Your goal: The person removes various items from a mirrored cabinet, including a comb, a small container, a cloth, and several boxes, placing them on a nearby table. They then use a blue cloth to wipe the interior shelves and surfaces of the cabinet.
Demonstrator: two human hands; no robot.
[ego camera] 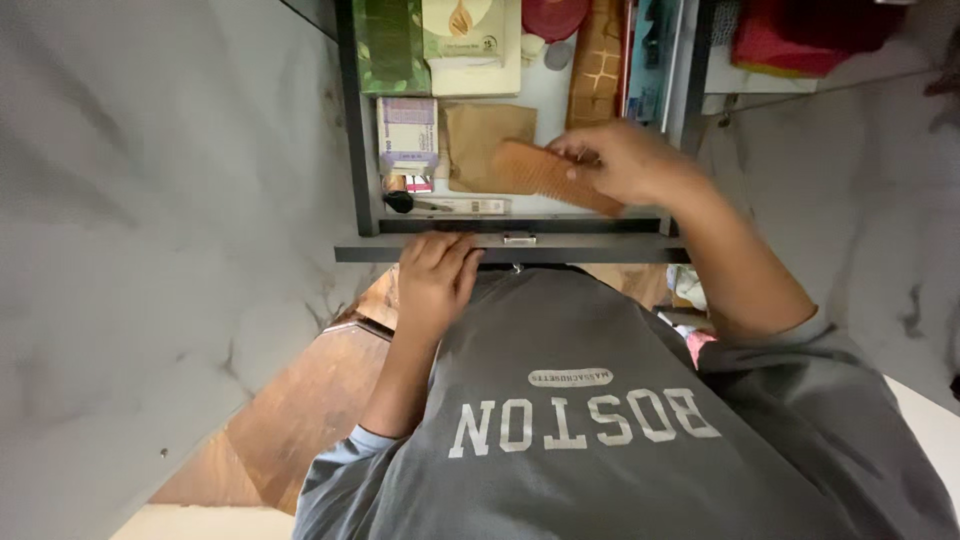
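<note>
An open grey drawer (520, 247) sits in front of me, set into a white marble-look counter. My right hand (630, 162) holds a brown wooden comb (535, 172) by one end, just above the drawer's contents near its front right. My left hand (435, 275) rests on the drawer's front panel with its fingers curled over the top edge. Under the comb lies a flat brown paper bag (480, 135). My grey sweatshirt fills the lower part of the view.
Inside the drawer are a small purple-and-white box (407, 130), a green box (388, 45), a white packet (470, 45), a red round lid (553, 17), a waffle-patterned brown piece (597, 60) and a small black object (398, 202). Marble counter (150, 250) lies on both sides; wooden floor shows below.
</note>
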